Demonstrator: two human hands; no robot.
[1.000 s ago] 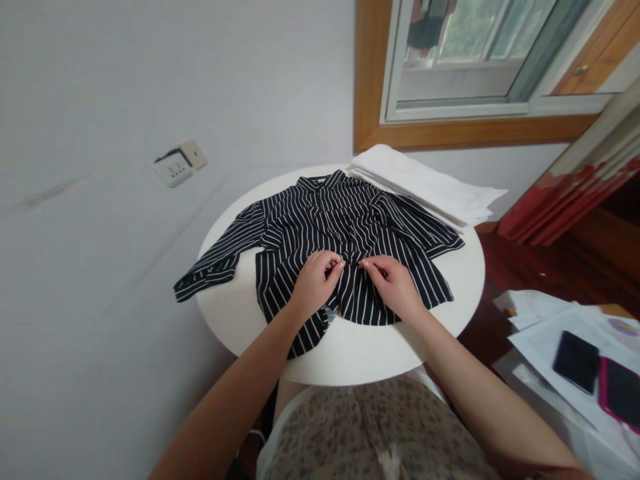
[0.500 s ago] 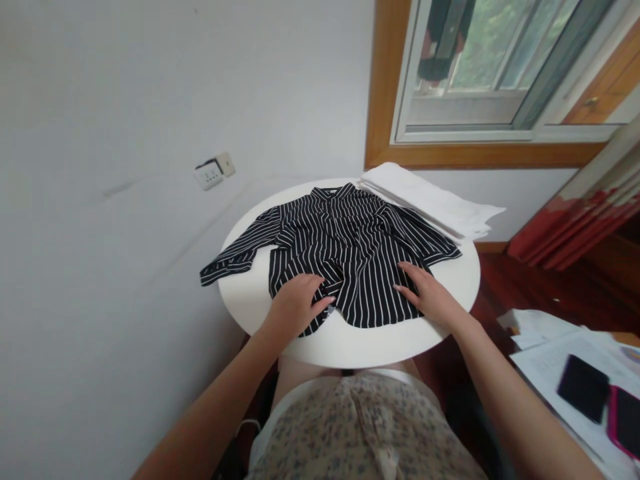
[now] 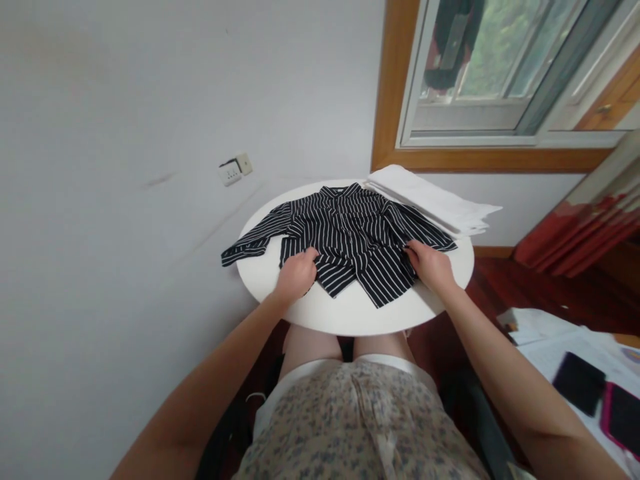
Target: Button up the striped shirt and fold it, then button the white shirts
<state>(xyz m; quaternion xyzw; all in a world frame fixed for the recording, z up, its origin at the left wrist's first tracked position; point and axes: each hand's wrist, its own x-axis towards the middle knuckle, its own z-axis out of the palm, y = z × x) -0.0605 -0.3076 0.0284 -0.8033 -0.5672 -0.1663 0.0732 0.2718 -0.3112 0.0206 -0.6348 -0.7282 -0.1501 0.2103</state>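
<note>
A black shirt with white stripes (image 3: 345,227) lies spread on a round white table (image 3: 330,323), collar toward the wall and sleeves out to both sides. My left hand (image 3: 297,272) is closed on the shirt's lower left part, the thumb and fingers pinching the cloth. On the other side, my right hand (image 3: 429,263) pinches the shirt near its right edge, just below the sleeve. Between the hands the cloth is bunched in a crosswise fold, and the hem hangs toward me in two angled flaps. Both palms hide some of the fabric.
Folded white cloth (image 3: 425,197) lies at the table's back right. A wall with a socket (image 3: 230,173) borders the left and back, beside a wood-framed window (image 3: 465,157). Papers (image 3: 543,350), a black flat object (image 3: 580,383) and a pink-edged phone (image 3: 623,417) are at the right.
Both hands have gone from resting with fingers spread to gripping the shirt's sides. The lower part is drawn up, and the hem has shifted away from the table's near edge.
</note>
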